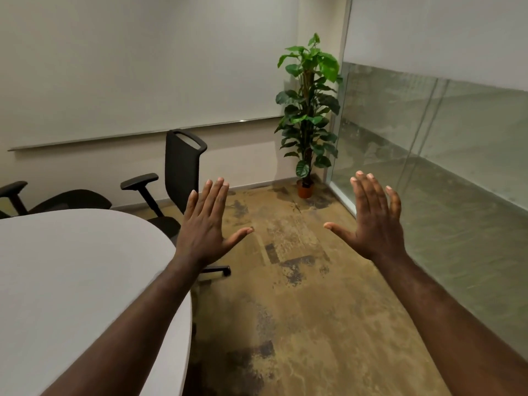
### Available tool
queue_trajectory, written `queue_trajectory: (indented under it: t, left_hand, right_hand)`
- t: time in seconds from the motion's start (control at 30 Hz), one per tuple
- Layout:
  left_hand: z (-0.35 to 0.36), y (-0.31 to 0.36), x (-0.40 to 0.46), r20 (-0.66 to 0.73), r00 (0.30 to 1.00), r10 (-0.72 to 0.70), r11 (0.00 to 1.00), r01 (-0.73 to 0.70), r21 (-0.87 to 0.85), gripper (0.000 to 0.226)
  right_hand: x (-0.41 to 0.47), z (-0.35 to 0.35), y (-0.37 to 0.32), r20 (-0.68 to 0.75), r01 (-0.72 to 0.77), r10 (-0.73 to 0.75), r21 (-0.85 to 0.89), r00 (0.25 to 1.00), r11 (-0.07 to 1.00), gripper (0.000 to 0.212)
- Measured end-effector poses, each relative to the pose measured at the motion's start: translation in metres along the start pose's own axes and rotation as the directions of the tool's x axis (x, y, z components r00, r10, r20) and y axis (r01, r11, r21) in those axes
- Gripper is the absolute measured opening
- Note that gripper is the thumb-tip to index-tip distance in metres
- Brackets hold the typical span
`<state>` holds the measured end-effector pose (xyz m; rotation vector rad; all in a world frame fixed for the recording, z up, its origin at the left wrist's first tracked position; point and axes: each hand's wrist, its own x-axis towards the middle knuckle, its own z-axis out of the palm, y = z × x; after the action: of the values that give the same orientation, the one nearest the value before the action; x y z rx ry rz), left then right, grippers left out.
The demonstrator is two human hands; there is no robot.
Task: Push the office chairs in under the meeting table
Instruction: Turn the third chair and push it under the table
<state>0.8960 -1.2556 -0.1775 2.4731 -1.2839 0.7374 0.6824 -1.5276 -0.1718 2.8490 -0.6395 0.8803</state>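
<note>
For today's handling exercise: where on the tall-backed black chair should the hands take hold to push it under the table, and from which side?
Probably the top rail of the chair, at its handle cut-out. The backrest stands upright and faces away from the table, so come from behind, on the wall side, and push towards the table. Both the left hand and right hand are open and free.

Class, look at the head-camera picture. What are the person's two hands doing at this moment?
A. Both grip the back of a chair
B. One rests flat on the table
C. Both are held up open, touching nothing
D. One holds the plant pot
C: the left hand and the right hand are raised with fingers spread, clear of the black chair and the table.
</note>
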Motion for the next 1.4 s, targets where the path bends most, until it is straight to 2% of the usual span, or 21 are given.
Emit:
queue_trajectory:
  t: [0.2,0.33,0.6,0.8,1.03,1.4]
  left_hand:
    - [0.070,0.007,0.081,0.089,0.993,-0.074,0.996,0.070,0.046,0.100]
    - [0.110,0.006,0.131,0.100,0.986,-0.130,0.991,0.126,0.041,0.100]
    - [0.179,-0.064,0.207,0.091,0.970,-0.226,0.973,0.220,0.076,0.100]
    - [0.236,-0.147,0.254,0.120,0.938,-0.325,0.945,0.317,0.081,0.099]
    - [0.260,-0.237,0.288,0.114,0.894,-0.433,0.900,0.422,0.104,0.098]
    - [0.287,-0.355,0.314,0.006,0.749,-0.662,0.728,0.641,0.243,0.097]
  right_hand:
    - [0.117,0.075,0.040,0.019,0.064,-0.066,0.094,0.998,0.994,0.104]
    - [0.189,0.116,0.055,0.030,0.128,-0.133,0.123,0.991,0.984,0.104]
    - [0.296,0.206,0.051,0.055,0.242,-0.254,0.162,0.966,0.957,0.105]
    - [0.381,0.289,0.011,0.091,0.314,-0.336,0.191,0.938,0.930,0.103]
    - [0.466,0.365,-0.047,0.141,0.359,-0.405,0.269,0.903,0.894,0.103]
    - [0.611,0.480,-0.159,0.036,0.550,-0.626,0.441,0.779,0.709,0.100]
